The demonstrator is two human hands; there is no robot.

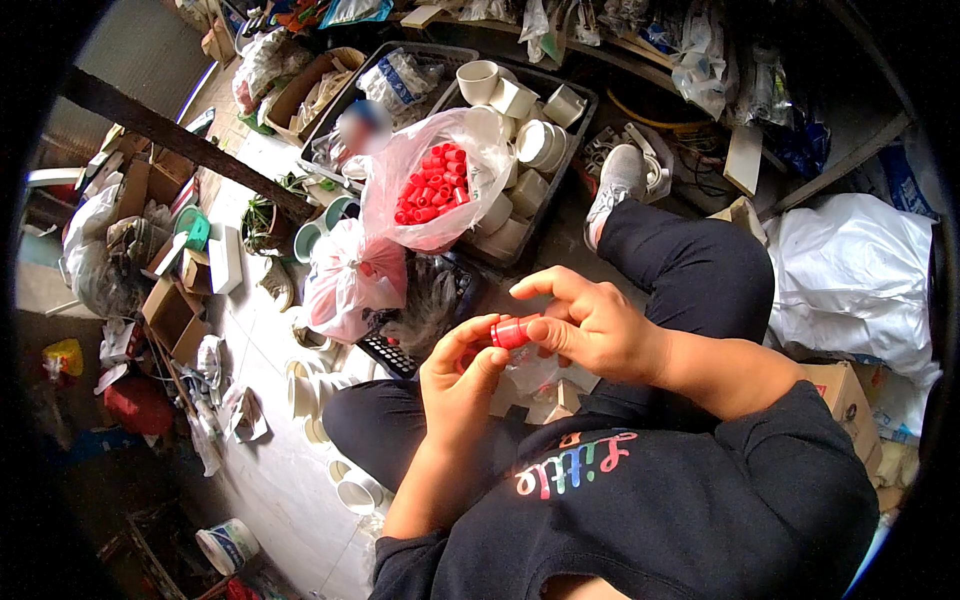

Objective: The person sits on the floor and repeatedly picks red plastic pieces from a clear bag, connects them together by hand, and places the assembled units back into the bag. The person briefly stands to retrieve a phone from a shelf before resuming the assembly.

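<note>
— Two hands meet over the lap, yes? Start at the left side.

— Far left, open cardboard boxes (172,312) lie on the pale floor (270,480), with white pipe fittings (358,490) scattered near the knee. Further in, a tied pink bag (345,280) sits just below a clear bag of red caps (432,185).

— And the left hand?

— The left hand (462,372) rises from the lower edge, fingers curled, its thumb and fingertips pinching the left end of a small red cylinder (511,331).

— So where does that piece sit?

— Between both hands, above the lap, lying roughly level. The right hand (590,325) closes on its right end, thumb below and fingers over the top, so each hand grips one end.

— Beyond them?

— A black crate (572,128) of white fittings stands behind the bag of caps, and a large white sack (850,275) rests at the far right.
</note>
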